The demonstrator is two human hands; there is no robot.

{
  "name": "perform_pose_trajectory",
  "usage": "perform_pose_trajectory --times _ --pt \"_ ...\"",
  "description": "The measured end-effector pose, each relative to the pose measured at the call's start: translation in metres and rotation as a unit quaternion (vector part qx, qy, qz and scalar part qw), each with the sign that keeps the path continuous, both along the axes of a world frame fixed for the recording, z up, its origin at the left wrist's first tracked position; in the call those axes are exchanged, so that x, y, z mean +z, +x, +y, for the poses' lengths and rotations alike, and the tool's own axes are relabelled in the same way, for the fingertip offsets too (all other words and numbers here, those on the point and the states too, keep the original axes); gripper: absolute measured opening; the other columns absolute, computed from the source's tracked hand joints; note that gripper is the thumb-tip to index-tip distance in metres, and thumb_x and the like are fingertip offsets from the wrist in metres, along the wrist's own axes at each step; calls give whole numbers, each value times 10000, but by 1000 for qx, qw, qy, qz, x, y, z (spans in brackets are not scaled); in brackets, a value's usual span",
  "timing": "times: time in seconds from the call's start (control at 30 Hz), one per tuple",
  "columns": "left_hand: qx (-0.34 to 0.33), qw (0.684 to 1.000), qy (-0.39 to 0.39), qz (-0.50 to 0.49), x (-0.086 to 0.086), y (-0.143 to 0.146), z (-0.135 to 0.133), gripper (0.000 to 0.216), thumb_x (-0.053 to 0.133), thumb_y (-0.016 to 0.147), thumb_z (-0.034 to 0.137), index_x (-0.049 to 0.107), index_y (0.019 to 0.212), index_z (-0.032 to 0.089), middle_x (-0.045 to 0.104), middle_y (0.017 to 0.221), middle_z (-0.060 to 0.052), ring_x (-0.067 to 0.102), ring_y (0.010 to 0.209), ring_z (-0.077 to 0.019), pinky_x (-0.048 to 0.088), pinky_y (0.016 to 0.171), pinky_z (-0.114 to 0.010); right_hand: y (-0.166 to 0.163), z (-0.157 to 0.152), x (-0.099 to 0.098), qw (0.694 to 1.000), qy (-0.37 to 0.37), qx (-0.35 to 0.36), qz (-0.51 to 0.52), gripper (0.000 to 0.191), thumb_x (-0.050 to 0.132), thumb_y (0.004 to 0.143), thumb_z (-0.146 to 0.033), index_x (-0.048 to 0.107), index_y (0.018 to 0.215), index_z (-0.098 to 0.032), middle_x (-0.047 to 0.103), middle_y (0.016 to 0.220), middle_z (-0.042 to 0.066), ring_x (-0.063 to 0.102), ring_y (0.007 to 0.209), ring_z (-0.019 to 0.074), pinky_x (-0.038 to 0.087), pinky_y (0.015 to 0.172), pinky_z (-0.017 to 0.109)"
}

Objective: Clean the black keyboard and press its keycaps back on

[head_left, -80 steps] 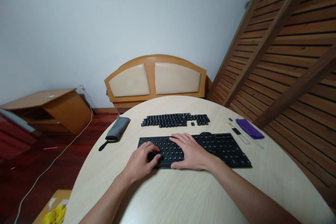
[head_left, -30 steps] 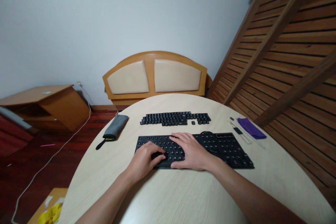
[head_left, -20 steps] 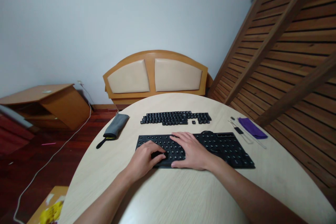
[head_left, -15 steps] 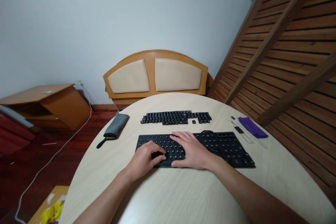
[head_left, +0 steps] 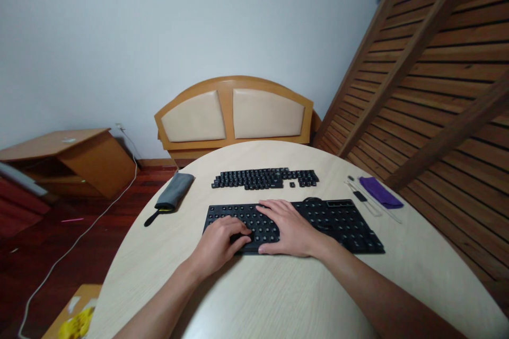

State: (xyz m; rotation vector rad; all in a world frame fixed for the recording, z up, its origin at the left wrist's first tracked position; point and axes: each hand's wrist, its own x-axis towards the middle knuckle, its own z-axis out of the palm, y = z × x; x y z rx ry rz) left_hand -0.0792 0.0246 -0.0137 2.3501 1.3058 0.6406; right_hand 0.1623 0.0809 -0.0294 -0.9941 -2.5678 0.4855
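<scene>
Keyboard (head_left: pixel 338 222): on table (head_left: pixel 278 296); visible switches (head_left: pixel 267 230) bare.
Keycaps (head_left: pixel 250 178): off, in rows beyond keyboard.
Left hand (head_left: pixel 222 238): curled at front row (head_left: pixel 260 238); cannot tell whether pinching.
Right hand (head_left: pixel 288 229): spread across keyboard.
Covered switches: work left unclear.

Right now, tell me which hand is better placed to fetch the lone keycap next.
Probably the right hand: it rests spread on the keyboard, with the lone keycap beyond it. The left hand is farther away, bent over the keyboard's left part.
</scene>
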Motion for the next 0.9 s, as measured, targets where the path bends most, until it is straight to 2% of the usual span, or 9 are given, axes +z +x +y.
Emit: perform_pose_trajectory --times 0.17,0.47,0.6,0.7,0.9 --pt "-17 1000 9 11 0 0 -1 146 583 963 236 725 999 230 722 1037 -36 646 971 -209 495 901 -374 0 0 1 1000 -2 -1 -1 976 682 687 -764 485 1464 -206 438 1536 107 372 1383 323 280 1166 491" --pt "-2 1000 11 19 -1 0 -1 164 576 967 250 732 1016 237 709 1049 -46 638 987 -220 472 924 -400 0 0 0 1000 0 -1 2 974 673 689 -772 488 1462 -209 441 1533 113 374 1382 328 281 1161 502" --pt "3 1000 -9 7 -1 0 1 126 618 947 243 732 1000 251 716 1029 -23 642 993 -212 457 938 -385 0 -1 0 1000 0 0 4 962 687 690 -753 489 1462 -214 447 1527 119 378 1379 335 284 1155 513" --pt "32 999 -21 9 0 1 2 100 663 915 242 717 999 234 724 986 -17 647 952 -217 466 908 -383 0 -1 1 1000 1 0 5 964 695 687 -748 491 1460 -208 450 1524 124 381 1375 334 283 1158 509" --pt "34 999 -35 -1 4 2 1 103 648 920 263 734 958 220 695 962 -39 639 959 -225 476 888 -366 0 0 0 1000 0 1 5 973 686 682 -764 493 1459 -212 456 1518 123 380 1374 337 286 1157 516"
